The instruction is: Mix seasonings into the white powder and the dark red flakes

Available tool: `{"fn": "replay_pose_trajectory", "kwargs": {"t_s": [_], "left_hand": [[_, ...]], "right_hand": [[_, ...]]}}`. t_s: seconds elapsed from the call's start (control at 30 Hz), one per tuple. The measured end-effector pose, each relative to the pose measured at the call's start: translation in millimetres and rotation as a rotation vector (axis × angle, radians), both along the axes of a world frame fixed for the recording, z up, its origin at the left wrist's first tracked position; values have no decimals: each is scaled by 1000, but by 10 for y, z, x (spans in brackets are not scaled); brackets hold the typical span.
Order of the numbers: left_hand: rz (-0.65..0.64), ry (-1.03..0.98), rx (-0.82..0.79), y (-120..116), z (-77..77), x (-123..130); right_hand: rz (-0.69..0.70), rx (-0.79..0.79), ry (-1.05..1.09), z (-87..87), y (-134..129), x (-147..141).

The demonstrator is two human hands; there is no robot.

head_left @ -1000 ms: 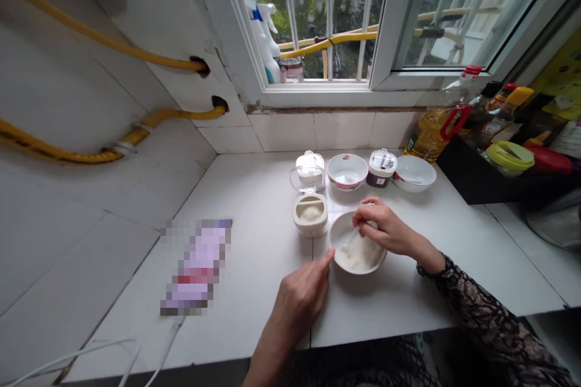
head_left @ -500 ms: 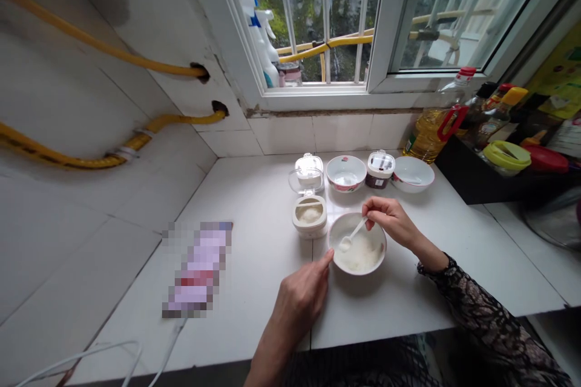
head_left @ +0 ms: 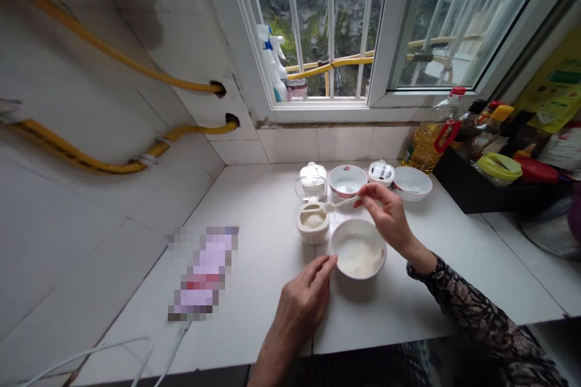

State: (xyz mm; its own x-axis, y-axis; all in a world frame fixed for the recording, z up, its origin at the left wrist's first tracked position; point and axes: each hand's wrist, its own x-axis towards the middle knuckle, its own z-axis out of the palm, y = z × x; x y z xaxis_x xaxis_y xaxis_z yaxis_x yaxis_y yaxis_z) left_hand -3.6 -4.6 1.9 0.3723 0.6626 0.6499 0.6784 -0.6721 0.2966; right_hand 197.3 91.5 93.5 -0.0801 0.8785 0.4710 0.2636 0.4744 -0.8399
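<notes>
Between the thumb and fingers of my right hand (head_left: 384, 214) is the handle of a small white spoon (head_left: 341, 203). The spoon's bowl is over the right rim of an open cream container (head_left: 313, 230), which has pale contents. My left hand (head_left: 305, 290) rests at the left rim of a white bowl (head_left: 358, 275) that holds a whitish substance. Its fingertips touch or nearly touch the rim; the fingers are slightly bent with nothing in them. The container stands just behind and left of the bowl.
Behind stand a white lidded container (head_left: 313, 176), a flowered bowl (head_left: 348, 181), another lidded jar (head_left: 381, 173) and a second bowl (head_left: 412, 184). An oil bottle (head_left: 424, 145) and a black condiment rack (head_left: 463, 184) are at right. A blurred purple item (head_left: 204, 272) with a cable lies left.
My right hand has lifted the spoon out of the bowl and moved it up and left to the cream container. My left hand stays by the bowl. The camera view has shifted slightly.
</notes>
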Motion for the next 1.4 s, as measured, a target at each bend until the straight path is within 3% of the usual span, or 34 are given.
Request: {"fn": "replay_pose_trajectory", "kwargs": {"t_s": [0.13, 0.23, 0.37, 0.53, 0.63, 0.77, 0.97, 1.07, 1.2, 1.4], "left_hand": [[45, -40, -39, -125, 52, 41], [44, -96, -94, -263, 70, 119], [18, -158, -181, -399, 36, 242], [14, -176, -214, -418, -32, 335], [11, -188, -231, -403, -47, 351], [3, -209, -265, -373, -31, 344], [-30, -211, -287, -224, 19, 261], [-69, -239, -307, -126, 35, 224], [-87, -274, -313, -54, 28, 208], [-39, -322, -216, -106, 14, 198]], "right_hand": [[85, 443, -386, -24, -42, -139], [141, 531, -491, -53, -61, -134], [38, 420, -315, -52, -75, -72], [7, -1, 24, -85, -52, 109], [16, -89, 42, -123, -39, 310], [79, -47, -241, -149, -67, 542], [129, 286, -673, -125, -113, 616], [114, 349, -804, -93, -144, 603], [160, 267, -839, -86, -216, 554], [171, 162, -680, -144, -216, 496]]}}
